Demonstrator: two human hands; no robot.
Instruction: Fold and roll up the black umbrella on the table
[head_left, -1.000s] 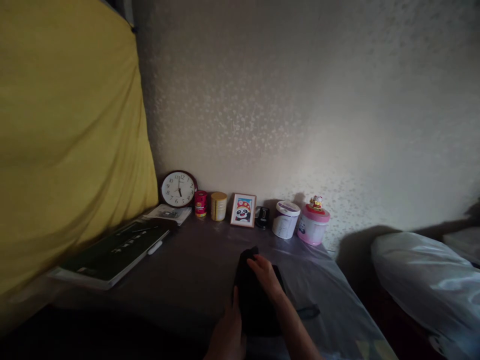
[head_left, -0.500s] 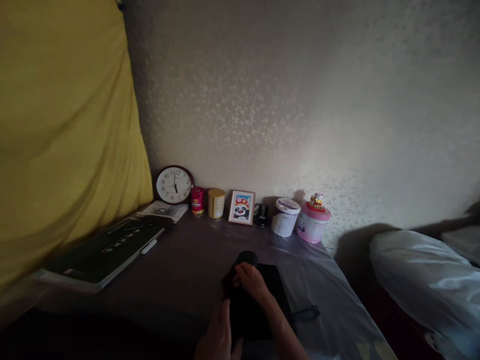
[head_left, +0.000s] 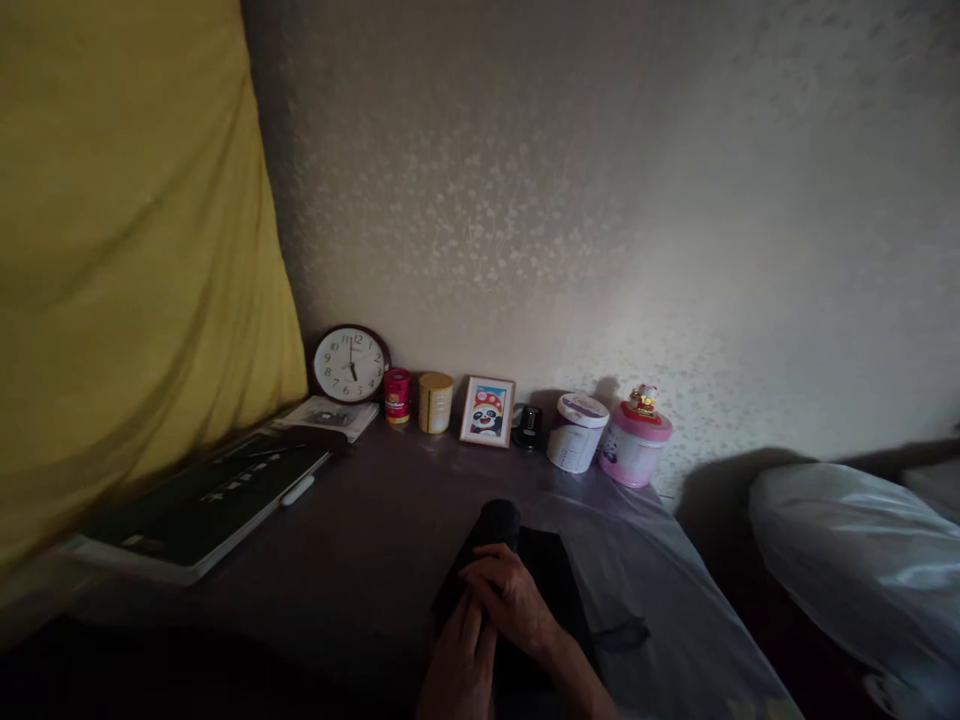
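A black cloth item [head_left: 544,555] lies at the front of the table, with a thick rounded roll [head_left: 499,520] along its left side. In the dark its exact kind cannot be made out. My left hand [head_left: 459,660] rests on its near left edge, fingers pressed together and pointing forward. Over those fingertips bends my right hand [head_left: 514,605], its fingers closed down on the cloth. Both hands touch each other, and what lies under their fingertips is hidden. A dark strap or loop [head_left: 624,634] sticks out on the right of the cloth.
Along the wall stand a clock [head_left: 351,364], a red can [head_left: 397,397], a yellow-lidded can [head_left: 435,404], a panda picture frame [head_left: 487,412], a small black object [head_left: 529,428], a white tub [head_left: 577,435] and a pink tub [head_left: 634,450]. A green book [head_left: 225,500] lies left.
My left hand has moved forward and right onto the cloth, meeting my right hand. My right hand has shifted slightly nearer, its fingers now over the left fingertips.
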